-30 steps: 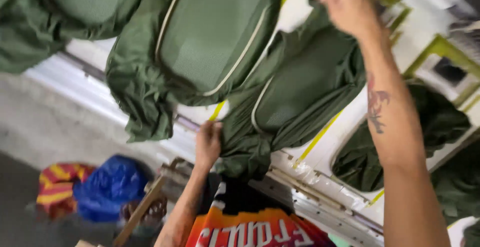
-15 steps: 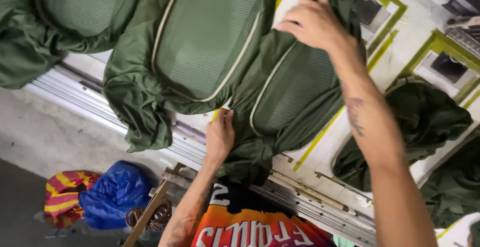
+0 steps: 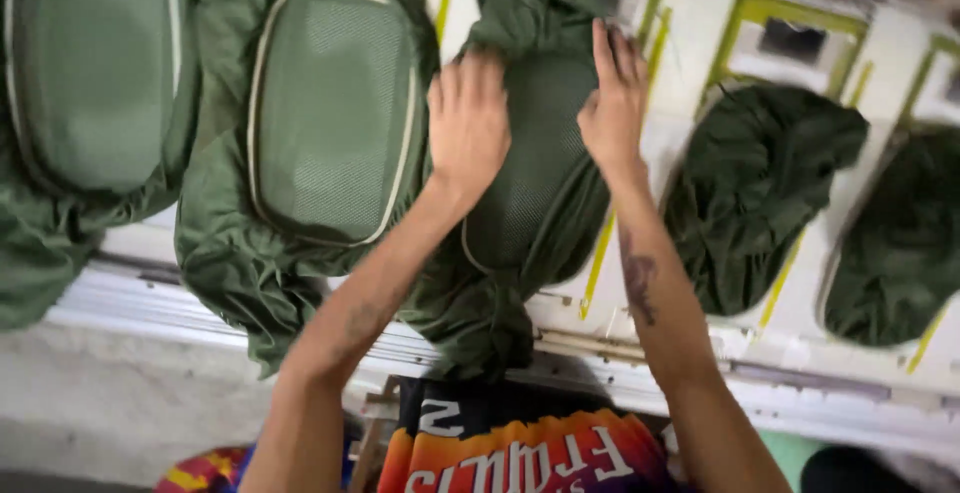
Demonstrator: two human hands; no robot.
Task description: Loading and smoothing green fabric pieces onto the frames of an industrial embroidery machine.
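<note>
Five green fabric covers lie on the white work table (image 3: 700, 13): three lighter olive pieces with mesh panels, at far left (image 3: 90, 83), next to it (image 3: 330, 113) and in the middle (image 3: 535, 173), and two darker covers at right (image 3: 760, 193) and far right (image 3: 895, 243). Two bare hands, left (image 3: 468, 123) and right (image 3: 613, 103), rest on the middle piece. Yellow-green outlined frames mark the table; at least three show along the far edge
</note>
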